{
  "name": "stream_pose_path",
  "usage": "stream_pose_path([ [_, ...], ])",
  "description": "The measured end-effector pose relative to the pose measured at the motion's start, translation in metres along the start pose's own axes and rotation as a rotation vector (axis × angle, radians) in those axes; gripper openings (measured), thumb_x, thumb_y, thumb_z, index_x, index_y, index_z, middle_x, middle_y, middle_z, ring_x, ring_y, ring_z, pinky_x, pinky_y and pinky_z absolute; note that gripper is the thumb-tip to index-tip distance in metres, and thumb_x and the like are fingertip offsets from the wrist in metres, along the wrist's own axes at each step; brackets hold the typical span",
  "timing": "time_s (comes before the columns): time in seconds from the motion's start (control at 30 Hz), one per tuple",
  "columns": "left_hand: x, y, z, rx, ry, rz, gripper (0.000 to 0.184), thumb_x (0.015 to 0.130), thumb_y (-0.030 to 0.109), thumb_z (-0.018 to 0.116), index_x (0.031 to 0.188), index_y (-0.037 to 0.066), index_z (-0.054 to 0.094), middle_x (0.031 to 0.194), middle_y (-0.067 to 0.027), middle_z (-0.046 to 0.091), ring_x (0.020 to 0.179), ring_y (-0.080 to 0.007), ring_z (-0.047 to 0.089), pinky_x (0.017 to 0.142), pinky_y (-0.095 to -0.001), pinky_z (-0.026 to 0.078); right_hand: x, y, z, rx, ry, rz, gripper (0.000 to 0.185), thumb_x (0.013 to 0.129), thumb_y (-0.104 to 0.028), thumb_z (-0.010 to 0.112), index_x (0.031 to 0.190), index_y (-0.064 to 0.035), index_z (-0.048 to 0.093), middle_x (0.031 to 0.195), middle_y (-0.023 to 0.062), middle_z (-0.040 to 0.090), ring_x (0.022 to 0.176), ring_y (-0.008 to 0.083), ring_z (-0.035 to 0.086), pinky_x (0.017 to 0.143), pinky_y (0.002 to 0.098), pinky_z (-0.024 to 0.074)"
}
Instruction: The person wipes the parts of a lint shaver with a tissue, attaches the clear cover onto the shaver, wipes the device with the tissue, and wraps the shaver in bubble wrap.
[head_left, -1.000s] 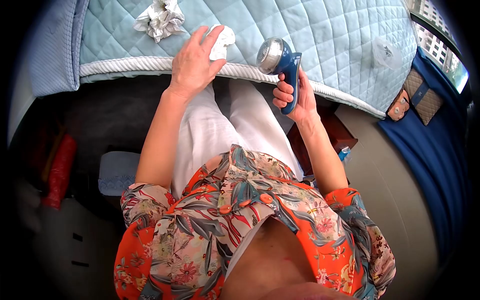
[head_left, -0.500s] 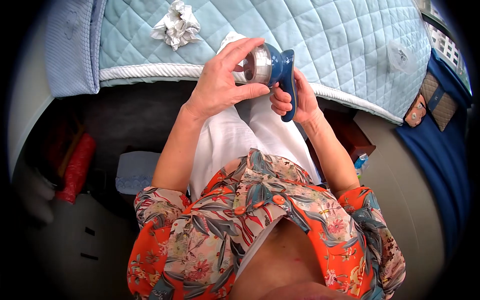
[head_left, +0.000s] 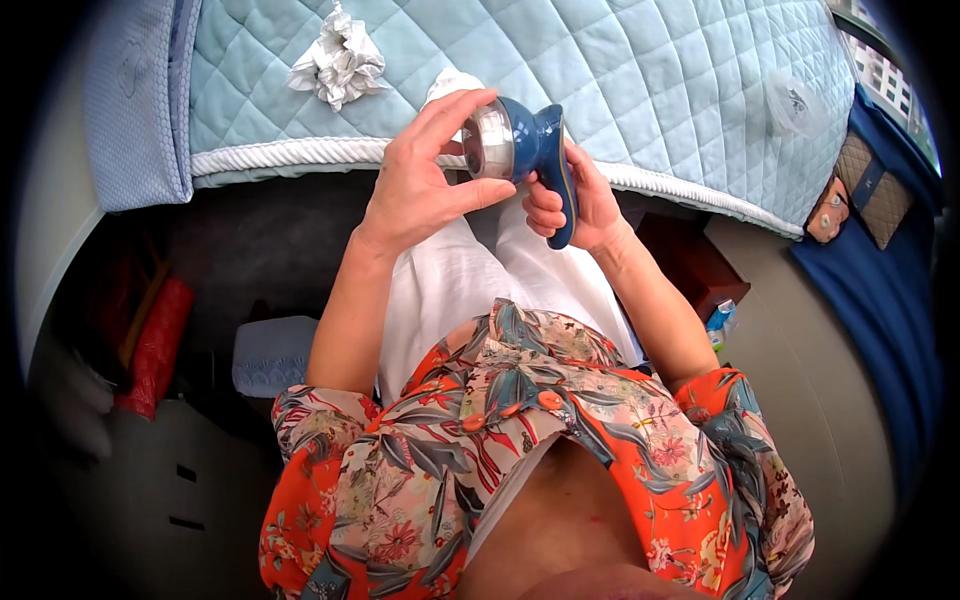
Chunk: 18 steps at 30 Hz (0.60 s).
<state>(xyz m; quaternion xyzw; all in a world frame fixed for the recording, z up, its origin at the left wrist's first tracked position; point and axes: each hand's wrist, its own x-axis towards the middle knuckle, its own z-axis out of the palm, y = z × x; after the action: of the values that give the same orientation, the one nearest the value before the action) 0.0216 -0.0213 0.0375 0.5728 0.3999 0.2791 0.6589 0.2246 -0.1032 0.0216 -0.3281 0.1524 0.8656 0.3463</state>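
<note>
My right hand [head_left: 580, 200] is wrapped round the handle of a blue handheld device [head_left: 552, 170], which looks like a fabric shaver. Its round, shiny head points left. My left hand [head_left: 425, 170] holds that head, with the fingers over its upper side and the thumb along its lower side. The device is above the near edge of a light blue quilted cover [head_left: 620, 90]. Behind my left fingers lies a white crumpled piece [head_left: 452, 82], partly hidden. A larger crumpled white paper [head_left: 340, 62] rests on the cover farther left.
A clear plastic item [head_left: 795, 103] lies on the cover at the right. Beyond are a brown quilted pouch [head_left: 872, 190] and dark blue cloth [head_left: 860, 320]. A reddish-brown wooden piece [head_left: 690, 265] stands below the cover's edge. At the lower left are a grey-blue seat [head_left: 272, 355] and a red bundle [head_left: 160, 345].
My left hand has moved from the small white piece to the device's head and taken hold of it. The device has turned and shifted slightly left and down in my right hand.
</note>
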Motion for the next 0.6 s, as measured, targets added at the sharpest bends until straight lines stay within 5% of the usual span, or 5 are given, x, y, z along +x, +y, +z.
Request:
stream_pose_path([
  [0.6, -0.011, 0.001, 0.003, -0.027, -0.047, 0.017, 0.072, 0.060, 0.017, 0.082, 0.125, 0.011, 0.052, 0.124, -0.0088, 0.050, 0.109, -0.0206, 0.053, 0.087, -0.0319, 0.048, -0.012, 0.008, 0.003, -0.034, 0.087, -0.044, 0.055, 0.093, -0.050, 0.028, 0.085, -0.0022, 0.054, 0.053, 0.0021, 0.041, 0.043, 0.0150, 0.037, 0.045, 0.0289, 0.0319],
])
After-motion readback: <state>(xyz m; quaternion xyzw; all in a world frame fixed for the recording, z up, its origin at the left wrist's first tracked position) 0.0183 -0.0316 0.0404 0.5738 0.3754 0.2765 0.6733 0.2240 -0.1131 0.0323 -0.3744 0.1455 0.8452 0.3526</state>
